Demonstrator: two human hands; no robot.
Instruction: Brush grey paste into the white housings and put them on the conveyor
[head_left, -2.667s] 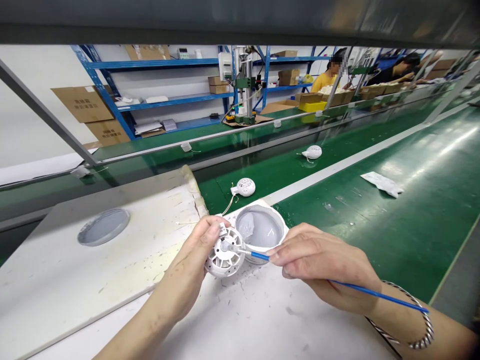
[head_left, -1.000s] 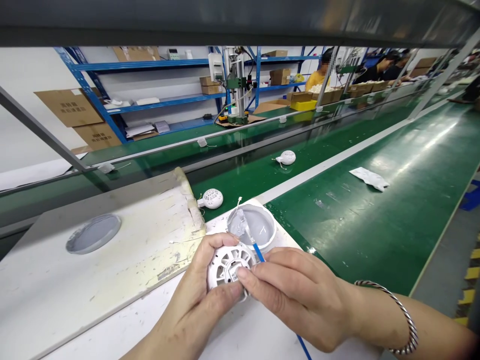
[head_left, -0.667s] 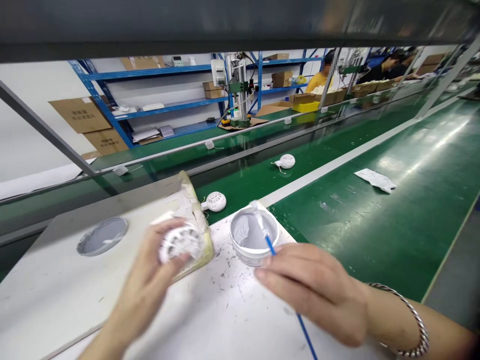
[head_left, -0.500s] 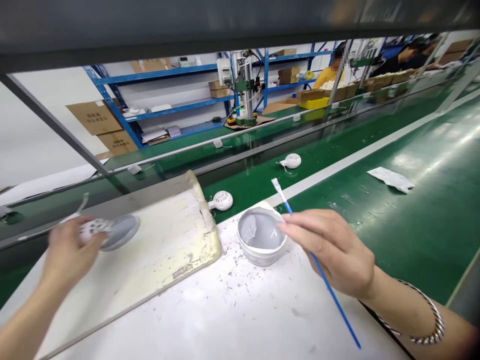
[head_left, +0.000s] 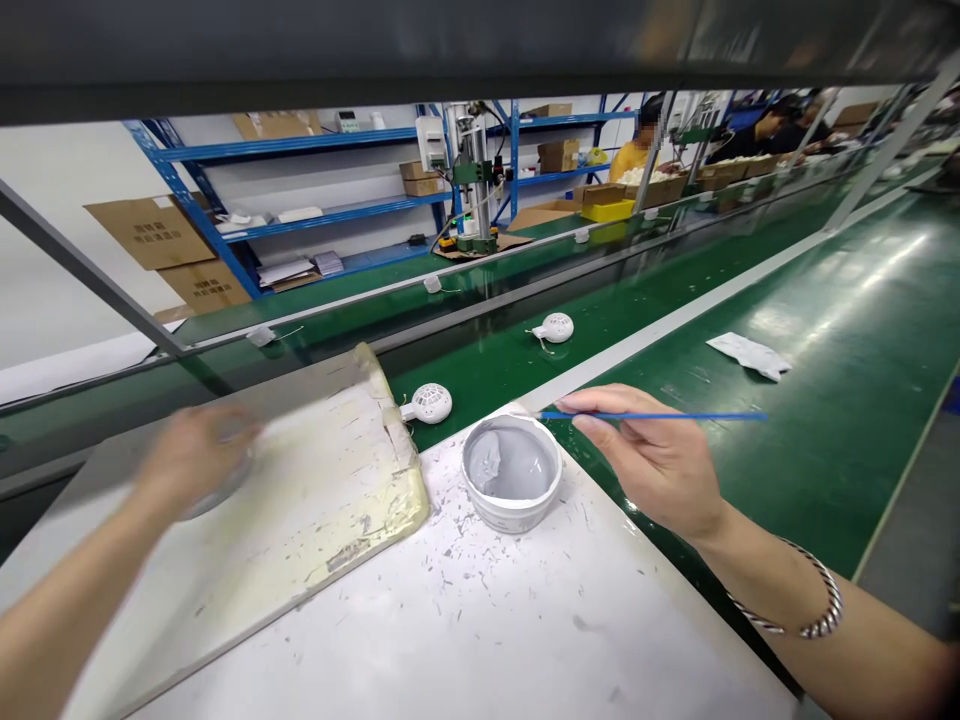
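Head view: looking forward and down over a white bench (head_left: 465, 625), with both hands in sight, well apart, not clamped on one same thing.

Right hand (head_left: 645, 455): pinching a thin blue brush (head_left: 660, 415) between thumb and fingers, level in the air, above the edge of the bench.

Brush end: at 1 o'clock from the tub, just beside its rim, out of the paste.

Tub: white tub (head_left: 511, 525) of grey paste (head_left: 510, 462), standing on the bench, at 9 o'clock from the right hand.

Left hand (head_left: 199, 455): blurred, over a cream board (head_left: 337, 500), at 9 o'clock from the tub; open or closed, impossible to tell. Round grey disc (head_left: 217, 497) half hidden below it.

Nearby: white perforated round part (head_left: 431, 403) on a green conveyor belt (head_left: 480, 425), at 11 o'clock from the tub.
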